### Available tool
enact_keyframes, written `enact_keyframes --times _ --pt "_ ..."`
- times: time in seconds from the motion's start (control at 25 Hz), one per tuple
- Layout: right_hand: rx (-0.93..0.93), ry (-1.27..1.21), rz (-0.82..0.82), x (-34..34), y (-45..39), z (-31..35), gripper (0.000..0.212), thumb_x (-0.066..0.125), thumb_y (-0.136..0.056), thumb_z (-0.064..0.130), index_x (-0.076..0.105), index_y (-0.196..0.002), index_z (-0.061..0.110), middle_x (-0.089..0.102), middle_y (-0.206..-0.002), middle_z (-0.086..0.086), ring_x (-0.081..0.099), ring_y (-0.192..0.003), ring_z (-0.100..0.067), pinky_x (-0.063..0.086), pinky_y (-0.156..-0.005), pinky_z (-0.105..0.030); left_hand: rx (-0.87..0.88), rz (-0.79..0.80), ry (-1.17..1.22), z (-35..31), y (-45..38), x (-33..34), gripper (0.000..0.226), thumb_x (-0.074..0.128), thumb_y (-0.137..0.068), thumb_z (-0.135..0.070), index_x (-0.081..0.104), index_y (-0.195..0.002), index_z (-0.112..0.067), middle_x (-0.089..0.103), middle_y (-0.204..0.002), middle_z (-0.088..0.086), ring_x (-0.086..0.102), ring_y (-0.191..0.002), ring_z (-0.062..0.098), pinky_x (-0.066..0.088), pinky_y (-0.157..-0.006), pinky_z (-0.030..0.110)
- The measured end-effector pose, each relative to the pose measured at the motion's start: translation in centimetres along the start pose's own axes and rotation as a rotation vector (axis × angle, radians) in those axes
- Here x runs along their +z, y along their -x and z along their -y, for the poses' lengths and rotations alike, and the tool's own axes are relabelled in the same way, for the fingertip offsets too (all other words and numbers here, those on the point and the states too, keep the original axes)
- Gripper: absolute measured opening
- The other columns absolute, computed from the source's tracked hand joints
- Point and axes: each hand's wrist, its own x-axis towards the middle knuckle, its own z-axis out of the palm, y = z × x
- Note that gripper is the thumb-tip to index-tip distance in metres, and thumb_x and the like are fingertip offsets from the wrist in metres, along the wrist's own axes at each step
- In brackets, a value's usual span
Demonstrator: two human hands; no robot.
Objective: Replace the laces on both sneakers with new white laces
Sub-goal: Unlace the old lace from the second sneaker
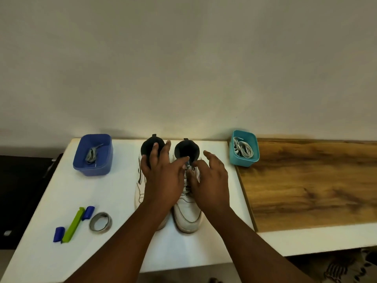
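A white surface (85,193) stands against a pale wall (183,58). Near its left front lie a green clip (73,225) with two blue pieces (88,212) beside it, and a grey tape ring (100,222) just to the right. A wooden board (310,184) lies at right. A patterned rug (336,266) shows below.

Two white sneakers stand side by side at the middle of the desk (61,190): the left sneaker (140,186) and the right sneaker (188,213). Two tubs flank them, one dark blue tub (92,155) to their left and one teal tub (243,149) to their right. Left of the sneakers and nearer the desk's front lie one green clip (73,224), two blue caps (88,212) (58,234) and one grey tape ring (100,222). Two hands, the left hand (163,176) and the right hand (210,180), are over the sneakers.
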Motion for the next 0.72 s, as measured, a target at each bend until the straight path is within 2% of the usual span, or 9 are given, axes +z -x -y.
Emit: enact_keyframes --times 0.08,0.28,0.48,0.56,0.72 --pt "0.010 -0.019 -0.015 0.5 0.1 -0.1 0.025 0.058 -0.102 0.040 0.070 -0.118 0.025 0.047 -0.154 -0.003 0.039 -0.144 -0.025 0.033 -0.117 -0.041 0.005 0.016 0.012 -0.2 -0.3 0.7 0.024 0.057 -0.097 -0.035 0.070 -0.116 -0.044 0.030 -0.163 0.004 0.002 -0.155 0.033 0.000 -0.121 0.061" --pt "0.033 -0.085 -0.012 0.6 0.7 -0.8 0.013 0.067 -0.097 0.033 0.073 -0.106 0.026 0.049 -0.153 -0.002 0.040 -0.144 -0.025 0.038 -0.116 -0.048 0.016 -0.063 0.056 0.6 -0.8 0.8 0.011 0.064 -0.094 -0.041 0.074 -0.099 -0.039 0.047 -0.148 -0.003 0.009 -0.155 0.030 0.004 -0.120 0.062" --pt "0.076 -0.266 -0.039 0.6 0.5 -0.2 0.013 0.070 -0.095 0.036 0.074 -0.108 0.032 0.048 -0.150 0.003 0.039 -0.141 -0.018 0.038 -0.112 -0.041 -0.010 -0.066 0.213 0.7 -0.6 0.5 0.008 0.068 -0.094 -0.036 0.075 -0.097 -0.038 0.049 -0.145 -0.010 0.007 -0.155 0.022 -0.007 -0.121 0.048" --pt "0.089 -0.323 -0.036 0.9 0.5 -0.1 0.010 0.070 -0.096 0.033 0.074 -0.105 0.032 0.049 -0.148 0.005 0.039 -0.139 -0.016 0.039 -0.111 -0.040 -0.023 -0.056 0.241 0.9 -0.6 0.3 0.008 0.067 -0.094 -0.036 0.075 -0.097 -0.038 0.049 -0.145 -0.011 0.007 -0.155 0.021 -0.006 -0.120 0.050" --pt "0.116 -0.359 -0.008 1.2 0.3 0.0 0.009 0.062 -0.099 0.025 0.068 -0.105 0.028 0.048 -0.146 0.004 0.039 -0.137 -0.017 0.040 -0.110 -0.045 0.006 0.017 0.139 1.3 -0.8 0.4 0.016 0.067 -0.093 -0.033 0.072 -0.105 -0.041 0.045 -0.149 -0.012 0.001 -0.155 0.023 -0.014 -0.118 0.051"
